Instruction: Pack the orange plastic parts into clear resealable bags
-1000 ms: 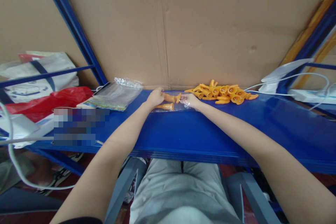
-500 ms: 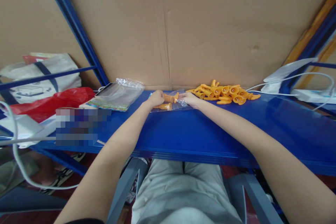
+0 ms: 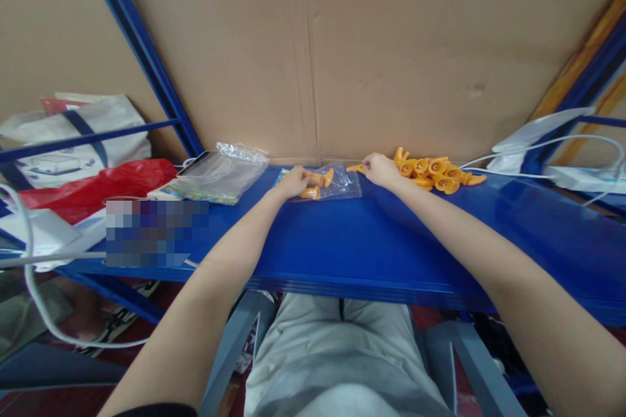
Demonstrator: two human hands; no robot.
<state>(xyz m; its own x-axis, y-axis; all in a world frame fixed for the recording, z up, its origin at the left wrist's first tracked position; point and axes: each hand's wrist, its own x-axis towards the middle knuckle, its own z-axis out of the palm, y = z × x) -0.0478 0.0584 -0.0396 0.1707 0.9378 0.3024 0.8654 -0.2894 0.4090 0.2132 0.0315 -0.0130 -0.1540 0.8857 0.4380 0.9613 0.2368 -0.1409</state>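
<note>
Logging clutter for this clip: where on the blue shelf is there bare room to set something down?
The front strip of the shelf is bare, broken only by the two forearms, and the far right before the cables. The back edge is crowded: stack of bags, small bag under the left hand, orange pile by the right hand.

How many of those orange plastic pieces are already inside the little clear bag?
2 that I can make out, both inside the clear bag beside the left hand: one orange piece lies behind, the other nearer. The hand may hide more.
</note>
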